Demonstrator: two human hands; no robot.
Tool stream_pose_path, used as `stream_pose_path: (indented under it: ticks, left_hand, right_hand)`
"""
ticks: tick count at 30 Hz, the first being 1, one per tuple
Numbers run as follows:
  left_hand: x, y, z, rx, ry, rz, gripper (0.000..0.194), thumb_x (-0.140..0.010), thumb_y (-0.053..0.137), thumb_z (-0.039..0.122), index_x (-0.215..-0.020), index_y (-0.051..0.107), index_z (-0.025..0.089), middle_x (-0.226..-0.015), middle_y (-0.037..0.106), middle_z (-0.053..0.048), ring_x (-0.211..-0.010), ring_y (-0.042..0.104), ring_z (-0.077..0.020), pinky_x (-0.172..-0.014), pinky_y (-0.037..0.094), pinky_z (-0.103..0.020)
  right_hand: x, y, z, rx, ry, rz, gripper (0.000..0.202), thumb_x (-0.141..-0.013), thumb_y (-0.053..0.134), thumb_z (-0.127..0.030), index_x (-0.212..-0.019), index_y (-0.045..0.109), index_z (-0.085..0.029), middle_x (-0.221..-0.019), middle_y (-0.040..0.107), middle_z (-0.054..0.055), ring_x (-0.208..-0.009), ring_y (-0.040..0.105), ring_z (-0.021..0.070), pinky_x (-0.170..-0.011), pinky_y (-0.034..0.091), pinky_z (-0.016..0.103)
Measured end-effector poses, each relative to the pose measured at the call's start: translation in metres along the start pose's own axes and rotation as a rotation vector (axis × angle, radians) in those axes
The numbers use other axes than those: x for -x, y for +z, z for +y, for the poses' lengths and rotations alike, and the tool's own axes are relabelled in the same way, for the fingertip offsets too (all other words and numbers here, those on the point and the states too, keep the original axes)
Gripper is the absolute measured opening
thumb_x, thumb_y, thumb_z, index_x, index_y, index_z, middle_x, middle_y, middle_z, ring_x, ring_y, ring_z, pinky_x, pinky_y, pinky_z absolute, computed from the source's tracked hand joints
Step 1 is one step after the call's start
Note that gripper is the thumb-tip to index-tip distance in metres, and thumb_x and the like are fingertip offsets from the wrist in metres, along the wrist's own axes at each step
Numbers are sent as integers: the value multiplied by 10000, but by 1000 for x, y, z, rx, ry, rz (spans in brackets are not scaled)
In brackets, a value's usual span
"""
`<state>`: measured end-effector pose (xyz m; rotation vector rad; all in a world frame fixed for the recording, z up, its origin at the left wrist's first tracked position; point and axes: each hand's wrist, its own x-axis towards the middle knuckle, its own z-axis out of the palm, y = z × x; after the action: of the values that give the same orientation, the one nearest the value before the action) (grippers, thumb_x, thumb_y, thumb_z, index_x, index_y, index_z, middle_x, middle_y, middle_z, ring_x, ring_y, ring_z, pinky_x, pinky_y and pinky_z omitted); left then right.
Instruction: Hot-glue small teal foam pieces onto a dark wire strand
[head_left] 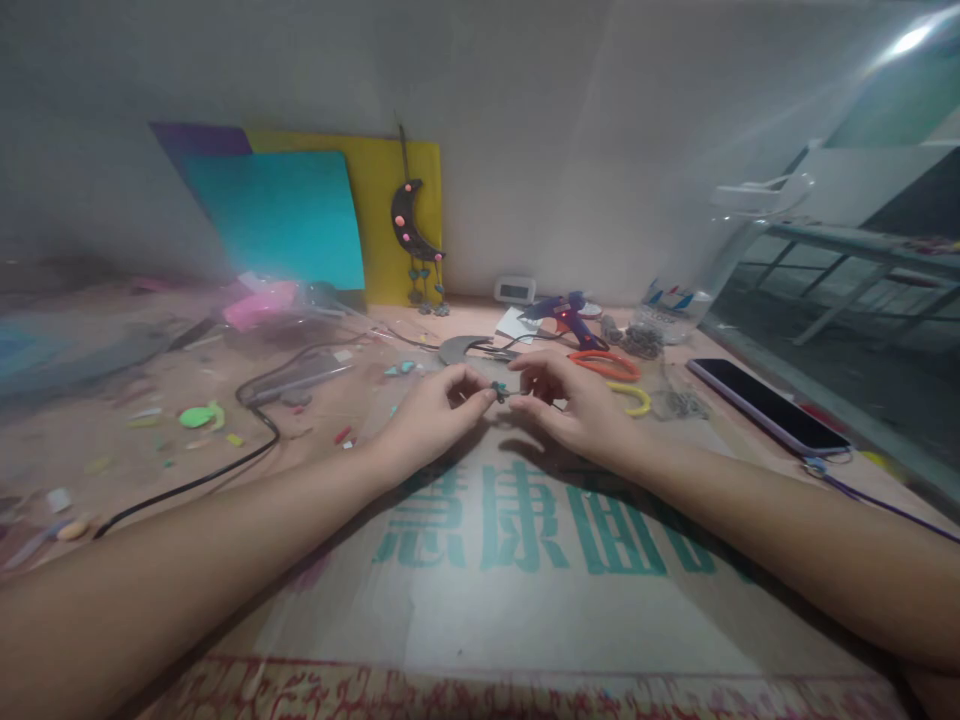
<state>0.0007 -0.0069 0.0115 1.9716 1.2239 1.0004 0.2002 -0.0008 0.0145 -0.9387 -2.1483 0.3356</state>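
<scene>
My left hand (pixel 450 402) is closed, pinching a small dark green piece (pixel 499 391) between thumb and fingertips. A thin dark cord (pixel 513 393) runs from this piece to my right hand (pixel 562 400), whose thumb and finger are closed on its other end. Both hands hover over the middle of the table, close together. Just beyond them lies a grey crescent-shaped cutout (pixel 459 348). Small teal pieces (pixel 406 367) sit to the left of it. Orange scissor-like handles (pixel 611 364) and a yellow handle (pixel 636 400) lie beside my right hand.
A blue glue gun (pixel 574 318), bundled grey cord (pixel 637 340) and a small white display (pixel 515 290) stand at the back. A decorated dark crescent (pixel 409 222) hangs before a yellow sheet (pixel 375 180). A phone (pixel 769 405) lies right; a black cable (pixel 225 472) and scraps lie left.
</scene>
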Motion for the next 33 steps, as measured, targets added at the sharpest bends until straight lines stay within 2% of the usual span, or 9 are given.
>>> stream_pose_path:
  ticks: [3, 5, 9, 12, 16, 21, 26, 29, 33]
  left_hand:
    - [-1, 0, -1, 41, -32, 44, 150, -849, 551, 303, -806, 591, 165, -802, 640, -11, -746, 576, -150, -687, 430, -257]
    - [-1, 0, -4, 75, -38, 62, 159, -853, 550, 316, -818, 588, 166, -808, 641, -10, -738, 577, -148, -677, 428, -257]
    - [-2, 0, -8, 110, -45, 91, 161, -850, 548, 324, -834, 580, 167, -810, 631, -12, -736, 574, -150, -675, 427, -259]
    - [-3, 1, -10, 120, -39, 108, 164, -849, 544, 326, -838, 580, 166, -828, 625, -18, -766, 569, -156, -708, 427, -267]
    - [-4, 1, -10, 125, -49, 97, 172, -847, 546, 334, -851, 578, 165, -838, 624, -18, -759, 564, -153, -707, 424, -268]
    - [-2, 1, -8, 109, -17, 62, 171, -841, 552, 337, -828, 578, 168, -820, 631, -16, -759, 571, -155, -707, 427, -264]
    - [-2, 3, -8, 98, -3, 64, 166, -838, 561, 331, -811, 573, 168, -792, 622, -8, -751, 573, -152, -698, 429, -259]
    - [-2, 2, -8, 86, -11, 63, 164, -840, 564, 329, -814, 574, 167, -786, 618, -5, -747, 571, -150, -693, 428, -258]
    - [-1, 0, -5, 50, -20, 40, 180, -850, 556, 341, -826, 589, 166, -798, 627, -4, -744, 564, -146, -683, 423, -255]
  right_hand:
    - [-7, -7, -3, -60, 93, -76, 374, -820, 651, -332, -1153, 533, -212, -1026, 632, 63, -722, 620, 143, -652, 533, 290]
    - [-12, -14, -7, -66, 118, -129, 409, -816, 655, -317, -1193, 520, -234, -1162, 613, 85, -877, 656, 188, -779, 553, 352]
    - [-17, -25, -10, 65, 23, -161, 537, -792, 682, -297, -1285, 477, -247, -1312, 538, 105, -1185, 556, 284, -995, 461, 470]
    - [-11, -18, -6, 24, 13, -122, 563, -815, 651, -258, -1331, 428, -238, -1384, 462, 120, -1216, 536, 274, -1018, 456, 457]
    - [-1, 6, 3, -242, 88, -30, 508, -868, 575, -228, -1338, 380, -244, -1453, 377, 124, -1143, 594, 205, -992, 493, 406]
    - [3, 17, 7, -386, 177, -18, 398, -873, 562, -216, -1254, 450, -235, -1353, 494, 109, -957, 672, 166, -868, 560, 362]
    - [2, 14, 9, -443, 230, -49, 356, -847, 585, -225, -1192, 493, -217, -975, 650, 39, -794, 663, 145, -746, 567, 333]
    - [1, 12, 6, -282, 240, -36, 270, -823, 608, -220, -1089, 560, -196, -845, 648, 12, -753, 636, 143, -705, 528, 298]
    - [-1, 7, 0, -83, 250, 38, 83, -813, 629, -261, -792, 601, -186, -744, 649, 0, -680, 592, 135, -626, 461, 252]
